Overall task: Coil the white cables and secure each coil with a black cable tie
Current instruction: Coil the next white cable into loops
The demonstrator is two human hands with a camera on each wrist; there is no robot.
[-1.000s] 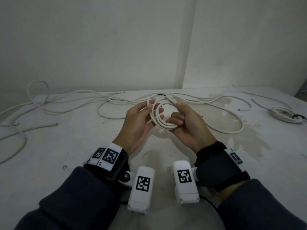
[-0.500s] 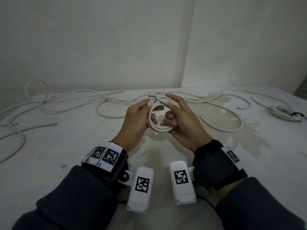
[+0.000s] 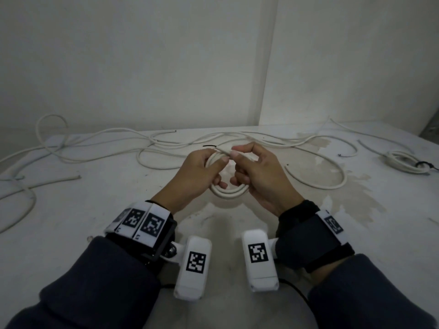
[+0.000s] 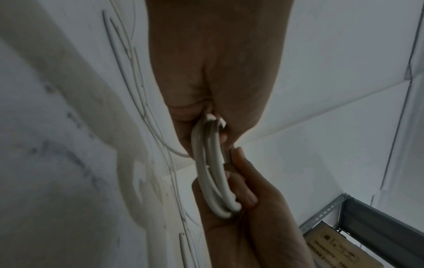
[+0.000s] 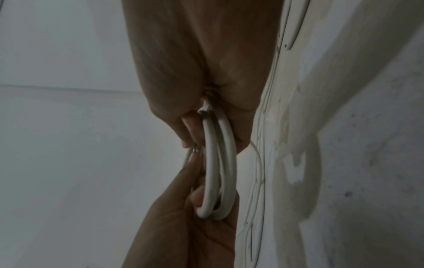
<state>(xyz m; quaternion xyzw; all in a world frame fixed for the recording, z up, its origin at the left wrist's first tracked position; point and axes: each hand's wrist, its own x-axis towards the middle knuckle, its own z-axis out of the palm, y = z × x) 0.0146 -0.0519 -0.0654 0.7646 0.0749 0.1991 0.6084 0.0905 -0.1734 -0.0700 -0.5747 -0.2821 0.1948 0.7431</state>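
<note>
Coil: small white coil (image 3: 228,193) held up between both hands, above the table (image 3: 95,210).
Left hand (image 3: 198,174): fingers curled round the coil's left side.
Right hand (image 3: 259,176): pinching the cable end at the top.
Risk: loosen that pinch and I'd say the loops spring open.
Room: loose cables (image 3: 166,148) behind, tied bundle (image 3: 406,161) far right; near tabletop free.

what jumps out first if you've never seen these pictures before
Both hands meet at the middle of the table: the left hand and right hand together hold a small white cable coil above the stained tabletop. Behind them loose white cables sprawl across the table, and a tied coil lies at the far right.
</note>
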